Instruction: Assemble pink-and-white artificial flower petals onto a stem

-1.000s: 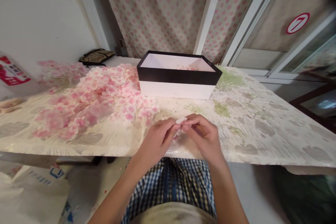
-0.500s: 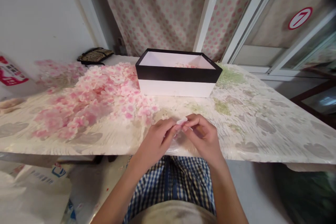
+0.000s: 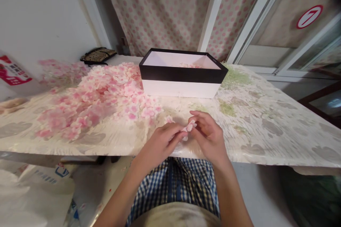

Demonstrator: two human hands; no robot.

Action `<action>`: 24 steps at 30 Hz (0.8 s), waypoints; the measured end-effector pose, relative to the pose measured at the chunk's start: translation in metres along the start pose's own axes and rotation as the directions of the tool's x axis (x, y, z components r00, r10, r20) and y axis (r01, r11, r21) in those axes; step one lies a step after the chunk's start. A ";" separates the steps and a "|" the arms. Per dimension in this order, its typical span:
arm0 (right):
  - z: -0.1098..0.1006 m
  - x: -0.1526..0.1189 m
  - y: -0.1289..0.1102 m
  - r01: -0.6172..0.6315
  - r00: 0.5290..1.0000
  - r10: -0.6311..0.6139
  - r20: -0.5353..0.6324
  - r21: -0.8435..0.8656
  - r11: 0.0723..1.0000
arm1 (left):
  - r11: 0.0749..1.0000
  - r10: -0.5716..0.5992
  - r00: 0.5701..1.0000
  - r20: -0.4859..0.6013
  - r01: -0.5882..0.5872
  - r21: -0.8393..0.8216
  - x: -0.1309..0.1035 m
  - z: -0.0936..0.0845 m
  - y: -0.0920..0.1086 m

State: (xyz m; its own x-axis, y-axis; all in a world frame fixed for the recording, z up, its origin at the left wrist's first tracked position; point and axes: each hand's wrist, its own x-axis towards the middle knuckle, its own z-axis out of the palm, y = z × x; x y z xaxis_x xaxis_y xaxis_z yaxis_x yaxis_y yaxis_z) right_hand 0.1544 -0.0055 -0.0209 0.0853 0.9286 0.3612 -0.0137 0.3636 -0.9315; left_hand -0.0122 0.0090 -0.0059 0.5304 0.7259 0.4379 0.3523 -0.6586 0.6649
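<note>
Pale pink artificial blossoms (image 3: pixel 189 126) are between my two hands, just above the near part of the table. My left hand (image 3: pixel 163 140) pinches them with thumb and index finger, which partly hide them. My right hand (image 3: pixel 209 134) touches the petals from the other side; its thumb and a curled finger close on the edge while the index finger is raised. Behind my left knuckles shows another blossom (image 3: pixel 169 120); I cannot tell whether it is joined to the held ones. To the left spreads a large heap of pink and white blossoms (image 3: pixel 101 88).
An open white box with a black rim band (image 3: pixel 183 74) stands beyond my hands, with some pink blossoms inside. Green bits (image 3: pixel 226 108) lie to its right. A patterned pouch (image 3: pixel 98 56) rests at the back left. The table's cloth (image 3: pixel 279 145) ends just before my lap.
My right index finger has lifted off and the right fingers have spread somewhat. More petals now show between my hands, and a blossom has come into view behind my left hand.
</note>
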 end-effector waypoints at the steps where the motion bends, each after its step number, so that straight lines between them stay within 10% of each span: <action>1: 0.000 0.000 0.001 -0.002 1.000 0.001 -0.028 -0.020 1.000 | 1.000 -0.007 1.000 -0.005 0.007 -0.015 0.000 0.000 0.000; 6: -0.004 0.002 0.006 0.051 0.983 -0.039 -0.182 0.061 0.997 | 0.971 -0.099 0.992 -0.075 0.080 -0.225 -0.003 0.000 0.001; 12: -0.015 0.001 -0.003 -0.014 0.997 -0.014 0.081 0.343 0.939 | 0.976 -0.052 0.981 -0.186 0.011 -0.218 -0.004 0.000 -0.002; 20: -0.008 -0.002 -0.010 0.120 0.967 -0.136 0.215 0.086 0.989 | 0.963 -0.084 0.987 -0.140 0.045 -0.265 -0.004 0.001 0.001; 24: -0.012 -0.003 -0.006 0.126 0.966 -0.170 0.196 0.221 0.967 | 0.974 0.004 0.985 -0.171 -0.043 -0.224 -0.004 -0.001 -0.001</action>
State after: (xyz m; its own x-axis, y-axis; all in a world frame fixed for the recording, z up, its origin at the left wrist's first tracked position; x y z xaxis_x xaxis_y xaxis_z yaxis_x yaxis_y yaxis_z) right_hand 0.1661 -0.0115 -0.0166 -0.1109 0.8494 0.5160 -0.2224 0.4848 -0.8458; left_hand -0.0152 0.0072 -0.0075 0.3921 0.7465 0.5376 0.1479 -0.6279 0.7641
